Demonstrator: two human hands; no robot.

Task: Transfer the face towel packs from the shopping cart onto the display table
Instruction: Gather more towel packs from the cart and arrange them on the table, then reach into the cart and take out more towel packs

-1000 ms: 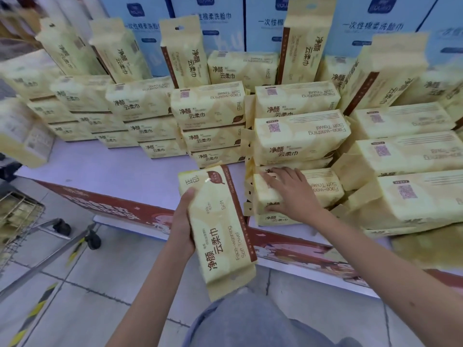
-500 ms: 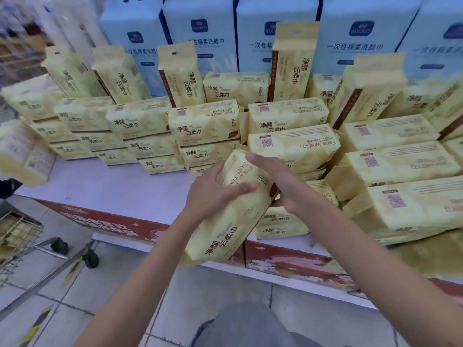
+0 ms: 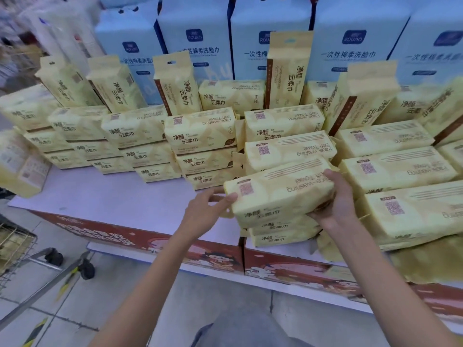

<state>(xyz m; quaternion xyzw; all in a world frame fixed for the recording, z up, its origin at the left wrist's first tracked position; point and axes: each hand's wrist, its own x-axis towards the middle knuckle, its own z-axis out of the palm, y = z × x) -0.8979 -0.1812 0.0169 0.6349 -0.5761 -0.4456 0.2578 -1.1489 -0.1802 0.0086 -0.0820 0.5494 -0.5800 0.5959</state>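
Seating the face towel pack (image 3: pixel 280 194) squarely on the short stack (image 3: pixel 278 231) under it is, we judge, the step in hand; our left hand (image 3: pixel 210 209) pinches its left end, thumb on the top corner, and our right hand (image 3: pixel 335 204) grips its right end, fingers curled over the far edge; the pack lies flat between both hands, on or just above the stack, we cannot tell which; we should lower both ends together, line its front face up with the labels below, and nudge it away from us, since the stack stands just ahead of our wrists at the near edge of the desk (image 3: pixel 112 196); the wrapper looks soft and slick, so we should let go one hand at a time; the shopping cart (image 3: pixel 15 244) stands low, well left of our left hand.
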